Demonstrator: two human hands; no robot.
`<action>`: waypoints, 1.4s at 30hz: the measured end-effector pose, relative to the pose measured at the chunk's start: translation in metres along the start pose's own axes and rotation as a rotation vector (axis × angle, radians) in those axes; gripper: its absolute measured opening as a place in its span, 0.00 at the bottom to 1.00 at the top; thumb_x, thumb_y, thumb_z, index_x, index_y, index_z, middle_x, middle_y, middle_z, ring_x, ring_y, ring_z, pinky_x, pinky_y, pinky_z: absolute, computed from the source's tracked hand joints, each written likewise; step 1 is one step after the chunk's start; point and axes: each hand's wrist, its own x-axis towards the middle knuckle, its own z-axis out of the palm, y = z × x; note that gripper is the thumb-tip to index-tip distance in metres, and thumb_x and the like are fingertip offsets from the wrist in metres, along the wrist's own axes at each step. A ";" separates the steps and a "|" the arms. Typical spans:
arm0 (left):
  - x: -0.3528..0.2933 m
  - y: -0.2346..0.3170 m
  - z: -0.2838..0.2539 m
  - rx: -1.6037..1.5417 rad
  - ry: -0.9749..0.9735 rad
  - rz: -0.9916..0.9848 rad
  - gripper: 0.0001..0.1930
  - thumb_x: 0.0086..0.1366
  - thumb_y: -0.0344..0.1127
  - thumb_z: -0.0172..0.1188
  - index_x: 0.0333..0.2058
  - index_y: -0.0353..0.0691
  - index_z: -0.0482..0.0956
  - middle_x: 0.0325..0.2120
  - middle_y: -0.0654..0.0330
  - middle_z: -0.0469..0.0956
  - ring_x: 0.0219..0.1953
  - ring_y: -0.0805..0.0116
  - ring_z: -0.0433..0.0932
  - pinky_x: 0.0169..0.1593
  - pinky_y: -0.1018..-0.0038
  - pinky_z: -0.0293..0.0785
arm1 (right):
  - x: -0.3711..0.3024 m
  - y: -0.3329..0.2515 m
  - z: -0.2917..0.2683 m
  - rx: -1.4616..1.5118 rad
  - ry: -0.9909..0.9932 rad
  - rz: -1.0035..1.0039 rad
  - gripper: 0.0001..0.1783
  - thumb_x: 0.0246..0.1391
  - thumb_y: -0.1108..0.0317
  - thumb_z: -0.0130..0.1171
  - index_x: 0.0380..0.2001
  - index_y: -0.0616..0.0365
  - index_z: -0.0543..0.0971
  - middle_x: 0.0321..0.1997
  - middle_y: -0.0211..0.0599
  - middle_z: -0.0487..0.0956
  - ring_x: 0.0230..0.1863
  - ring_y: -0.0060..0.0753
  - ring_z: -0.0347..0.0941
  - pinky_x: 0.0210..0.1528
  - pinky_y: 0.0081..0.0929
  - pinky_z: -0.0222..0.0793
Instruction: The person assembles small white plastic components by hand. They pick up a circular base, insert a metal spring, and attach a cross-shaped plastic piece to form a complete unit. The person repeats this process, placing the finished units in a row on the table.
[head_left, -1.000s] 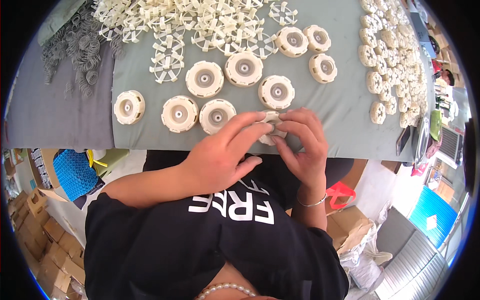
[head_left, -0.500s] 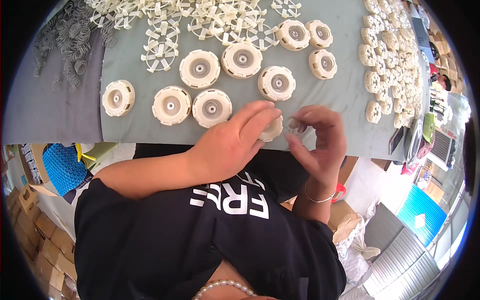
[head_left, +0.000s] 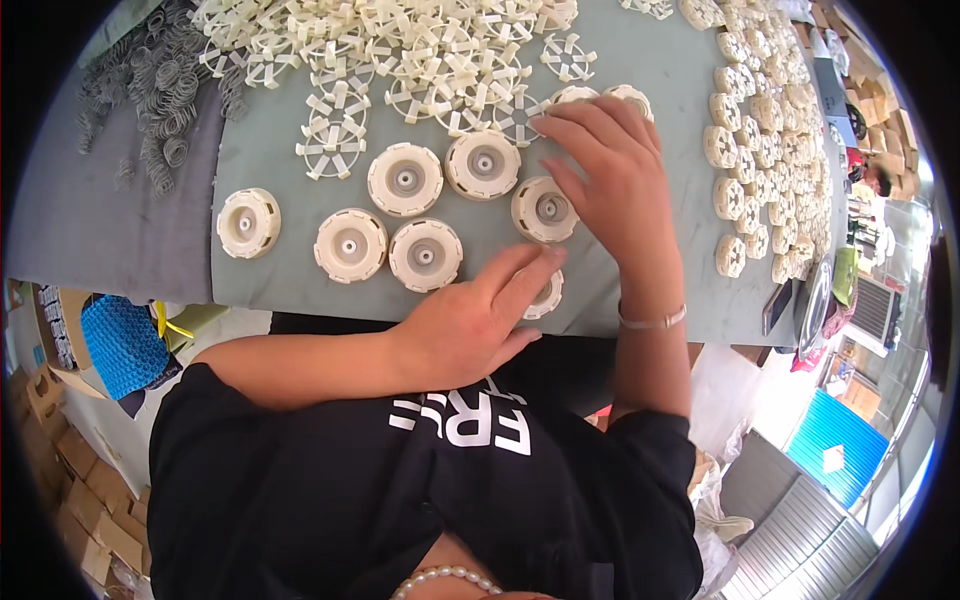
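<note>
Notched, round cream housing (head_left: 547, 299) at three o'clock of left hand (head_left: 468, 322), partly hidden under its fingers; grip cannot be told. Right hand (head_left: 617, 172) at housing's one o'clock, thumb parted from fingers; palm hidden.

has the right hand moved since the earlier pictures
Yes: judged against the table, the right hand has moved away from the near edge, toward the far round cream parts.
</note>
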 end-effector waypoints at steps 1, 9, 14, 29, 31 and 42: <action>0.001 -0.002 0.000 0.013 -0.001 0.021 0.40 0.60 0.28 0.70 0.71 0.38 0.65 0.64 0.47 0.70 0.50 0.51 0.84 0.47 0.64 0.84 | 0.009 0.006 0.006 0.004 -0.043 -0.039 0.11 0.51 0.71 0.71 0.40 0.53 0.85 0.47 0.29 0.85 0.55 0.41 0.77 0.60 0.43 0.71; 0.000 -0.010 0.005 0.052 -0.008 0.082 0.34 0.60 0.28 0.70 0.65 0.41 0.72 0.63 0.52 0.72 0.41 0.58 0.86 0.39 0.67 0.85 | 0.017 0.012 -0.018 0.414 0.101 -0.012 0.08 0.56 0.72 0.65 0.40 0.57 0.81 0.46 0.34 0.86 0.53 0.33 0.80 0.60 0.35 0.72; 0.001 -0.010 0.006 -0.001 0.004 0.041 0.35 0.60 0.27 0.70 0.66 0.42 0.72 0.64 0.53 0.72 0.27 0.65 0.82 0.33 0.69 0.82 | -0.082 0.002 -0.044 1.238 0.256 0.602 0.07 0.66 0.70 0.57 0.43 0.64 0.78 0.48 0.40 0.86 0.49 0.27 0.80 0.57 0.28 0.73; 0.006 -0.009 0.005 -0.024 -0.059 0.005 0.39 0.59 0.28 0.71 0.70 0.45 0.70 0.66 0.54 0.72 0.21 0.72 0.78 0.29 0.74 0.78 | -0.167 -0.009 -0.040 0.148 0.207 0.822 0.28 0.60 0.71 0.69 0.63 0.60 0.78 0.57 0.41 0.80 0.54 0.34 0.79 0.52 0.31 0.77; 0.006 -0.009 0.004 -0.047 -0.062 -0.011 0.39 0.59 0.28 0.71 0.70 0.46 0.70 0.66 0.53 0.73 0.21 0.72 0.78 0.29 0.74 0.77 | -0.173 -0.004 -0.049 0.097 0.099 0.697 0.32 0.55 0.72 0.71 0.65 0.59 0.77 0.58 0.40 0.79 0.56 0.35 0.78 0.55 0.32 0.75; 0.008 -0.010 0.000 -0.138 -0.093 -0.042 0.42 0.57 0.29 0.73 0.71 0.46 0.69 0.64 0.49 0.74 0.22 0.71 0.79 0.29 0.75 0.77 | -0.184 -0.005 -0.064 0.263 0.030 0.901 0.38 0.47 0.77 0.75 0.64 0.61 0.77 0.54 0.36 0.80 0.45 0.29 0.74 0.46 0.26 0.75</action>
